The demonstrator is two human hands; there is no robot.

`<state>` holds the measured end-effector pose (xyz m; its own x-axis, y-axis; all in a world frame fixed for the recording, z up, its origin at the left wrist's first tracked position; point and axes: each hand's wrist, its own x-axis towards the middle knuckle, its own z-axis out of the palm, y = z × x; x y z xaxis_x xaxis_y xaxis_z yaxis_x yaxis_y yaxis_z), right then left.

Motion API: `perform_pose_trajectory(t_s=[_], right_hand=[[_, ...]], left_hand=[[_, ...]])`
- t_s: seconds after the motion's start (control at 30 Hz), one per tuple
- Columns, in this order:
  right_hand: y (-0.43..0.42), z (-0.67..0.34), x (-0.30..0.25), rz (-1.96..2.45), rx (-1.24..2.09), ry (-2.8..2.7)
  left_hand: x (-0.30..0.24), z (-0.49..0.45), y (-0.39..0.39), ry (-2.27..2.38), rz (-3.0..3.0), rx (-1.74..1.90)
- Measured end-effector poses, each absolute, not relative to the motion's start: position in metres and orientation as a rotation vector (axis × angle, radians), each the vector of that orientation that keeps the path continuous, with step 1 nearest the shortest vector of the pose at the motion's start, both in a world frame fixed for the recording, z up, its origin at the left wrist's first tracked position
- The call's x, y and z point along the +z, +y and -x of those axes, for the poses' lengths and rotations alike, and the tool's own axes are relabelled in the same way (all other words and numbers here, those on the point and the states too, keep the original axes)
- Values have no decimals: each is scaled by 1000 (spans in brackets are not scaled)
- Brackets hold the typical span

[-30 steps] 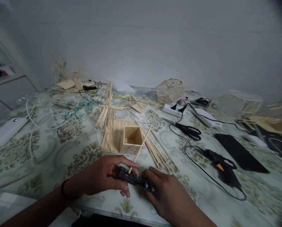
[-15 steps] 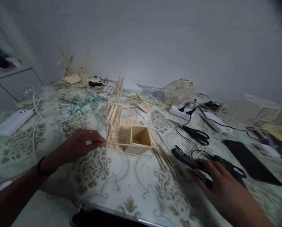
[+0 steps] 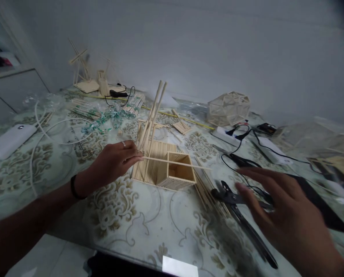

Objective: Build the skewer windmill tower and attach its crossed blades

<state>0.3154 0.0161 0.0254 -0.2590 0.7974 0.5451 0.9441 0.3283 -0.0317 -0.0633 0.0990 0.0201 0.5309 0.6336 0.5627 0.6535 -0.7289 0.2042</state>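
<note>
My left hand [image 3: 118, 157] pinches one end of a thin wooden stick [image 3: 177, 164], which reaches to the right across the top of a small open wooden box [image 3: 177, 181]. That box is part of a model with a floor of sticks laid side by side [image 3: 148, 165] and taller sticks [image 3: 153, 115] rising at its left. My right hand [image 3: 287, 207] is raised with its fingers apart, holding nothing. Just left of it, black-handled cutting pliers [image 3: 235, 202] lie with their handles spread on the table. Loose sticks [image 3: 203, 188] lie between the box and the pliers.
Black scissors [image 3: 243, 159] and a white power strip [image 3: 226, 136] with cables lie at the right. Behind stand a many-sided stick frame [image 3: 228, 109] and a small windmill-like model [image 3: 85, 82]. A white power bank [image 3: 12, 140] lies at the left. The table's front edge is near me.
My right hand has let go of the pliers, which now lie on the table. My left hand has moved right and up with the stick.
</note>
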Motion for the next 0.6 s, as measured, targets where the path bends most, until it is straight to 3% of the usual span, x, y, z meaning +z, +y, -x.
perform_pose_trajectory(t_s=[0.13, 0.37, 0.6], right_hand=[[47, -245, 53, 1219, -169, -2338], [74, -221, 39, 1222, 0, -2350], [68, -220, 36, 1250, 8, -2257]], left_hand=[[16, 60, 96, -1150, 2669, -965], [10, 63, 98, -1210, 2714, -1083], [11, 73, 110, -1791, 2982, -1443]])
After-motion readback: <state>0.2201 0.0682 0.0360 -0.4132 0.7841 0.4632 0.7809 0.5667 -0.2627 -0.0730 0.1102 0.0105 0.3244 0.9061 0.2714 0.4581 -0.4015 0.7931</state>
